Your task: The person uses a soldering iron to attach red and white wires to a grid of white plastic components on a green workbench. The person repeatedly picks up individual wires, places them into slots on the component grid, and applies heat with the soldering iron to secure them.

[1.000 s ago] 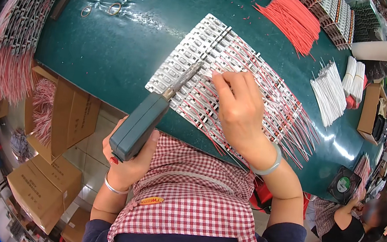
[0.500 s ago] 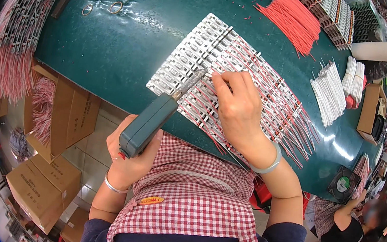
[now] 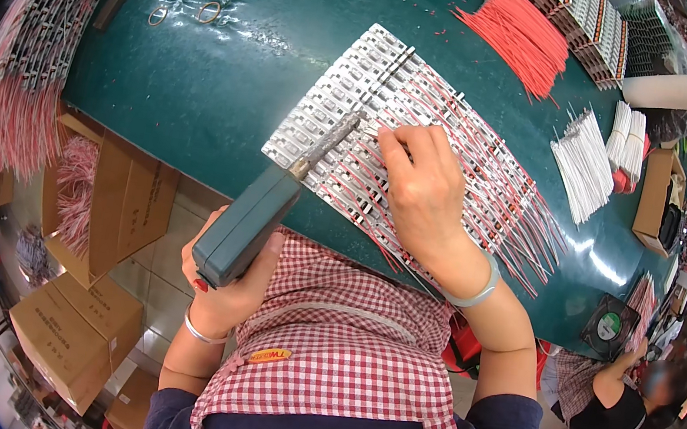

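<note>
Teal boxy soldering iron [image 3: 250, 223], metal tip on white strips [image 3: 348, 119].

Brown cardboard boxes [image 3: 68, 334] stand on the floor below the bench's [image 3: 228, 102] left edge, with a taller open carton [image 3: 129, 211] tucked against that edge. A small brown box [image 3: 652, 192] sits at the bench's right edge. A small orange label [image 3: 268, 355] is sewn on the checked apron

Left hand [image 3: 233, 282] fisted in a grip, right hand [image 3: 425, 193] palm-down, fingertips pinched
</note>
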Demonstrator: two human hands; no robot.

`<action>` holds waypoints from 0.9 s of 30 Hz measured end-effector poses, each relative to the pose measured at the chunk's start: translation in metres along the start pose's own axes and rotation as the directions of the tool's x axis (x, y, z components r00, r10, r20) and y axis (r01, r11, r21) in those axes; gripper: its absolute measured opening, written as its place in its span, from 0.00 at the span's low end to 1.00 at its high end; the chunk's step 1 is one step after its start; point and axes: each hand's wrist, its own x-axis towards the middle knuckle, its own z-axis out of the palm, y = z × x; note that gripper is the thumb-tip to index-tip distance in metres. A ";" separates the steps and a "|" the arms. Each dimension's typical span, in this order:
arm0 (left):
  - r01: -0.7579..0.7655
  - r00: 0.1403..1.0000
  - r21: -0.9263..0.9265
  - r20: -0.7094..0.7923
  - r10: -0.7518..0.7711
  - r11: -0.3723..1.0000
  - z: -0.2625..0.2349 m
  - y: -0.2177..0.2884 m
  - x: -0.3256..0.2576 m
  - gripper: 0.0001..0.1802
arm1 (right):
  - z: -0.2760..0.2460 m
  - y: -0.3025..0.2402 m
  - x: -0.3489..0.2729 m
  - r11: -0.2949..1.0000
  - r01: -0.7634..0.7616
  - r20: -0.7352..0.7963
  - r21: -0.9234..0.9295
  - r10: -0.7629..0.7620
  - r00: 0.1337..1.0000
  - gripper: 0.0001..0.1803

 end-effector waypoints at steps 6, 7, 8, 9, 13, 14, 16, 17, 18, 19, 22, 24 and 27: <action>0.000 1.000 -0.016 -0.010 0.000 1.000 -0.001 -0.002 -0.003 0.13 | 0.000 0.001 -0.001 0.999 0.002 -0.042 0.034 -0.001 0.999 0.16; -0.002 1.000 -0.014 -0.013 0.002 1.000 -0.001 -0.002 -0.004 0.13 | -0.001 0.001 -0.002 0.999 0.008 -0.053 0.045 -0.006 0.999 0.16; -0.001 1.000 -0.015 -0.013 0.001 1.000 -0.001 -0.003 -0.004 0.13 | -0.002 -0.001 -0.002 0.998 0.010 -0.049 0.058 -0.008 0.999 0.16; 0.001 1.000 -0.018 -0.012 -0.002 1.000 -0.001 -0.003 -0.004 0.13 | -0.003 -0.003 -0.004 0.998 0.012 -0.043 0.069 -0.009 0.999 0.16; -0.019 1.000 -0.015 0.001 0.019 1.000 -0.002 -0.003 -0.005 0.13 | -0.001 -0.006 -0.008 0.995 -0.007 -0.025 0.097 0.009 1.000 0.16; -0.013 1.000 -0.014 0.005 0.013 1.000 -0.002 -0.003 -0.005 0.13 | 0.000 -0.006 -0.008 0.996 -0.009 -0.021 0.093 0.011 1.000 0.15; -0.003 1.000 -0.014 0.013 0.003 1.000 -0.002 -0.002 -0.005 0.12 | 0.001 -0.006 -0.009 0.996 -0.014 -0.015 0.083 0.015 1.000 0.15; -0.007 1.000 -0.015 0.020 0.007 1.000 -0.002 -0.003 -0.006 0.12 | 0.000 -0.006 -0.009 0.997 -0.013 -0.010 0.078 0.014 1.000 0.15; -0.011 1.000 -0.016 0.027 0.012 1.000 -0.001 -0.005 -0.006 0.12 | 0.000 -0.007 -0.008 0.997 -0.012 -0.006 0.072 0.012 1.000 0.15; -0.016 0.999 -0.017 0.033 0.016 1.000 -0.001 -0.006 -0.006 0.12 | 0.000 -0.007 -0.008 0.998 -0.011 -0.002 0.066 0.011 1.000 0.15; 0.008 0.999 -0.014 0.048 -0.008 1.000 0.000 -0.002 -0.005 0.12 | 0.000 -0.007 -0.007 0.998 -0.010 -0.010 0.058 0.011 1.000 0.14; 0.022 0.999 -0.038 0.045 -0.020 0.999 0.001 -0.007 -0.007 0.11 | 0.000 -0.007 -0.006 0.999 -0.005 -0.009 0.052 0.005 1.000 0.14; 0.002 0.999 -0.010 0.049 -0.001 1.000 0.001 -0.007 -0.007 0.11 | 0.000 -0.007 -0.006 0.999 -0.001 -0.009 0.046 0.002 1.000 0.14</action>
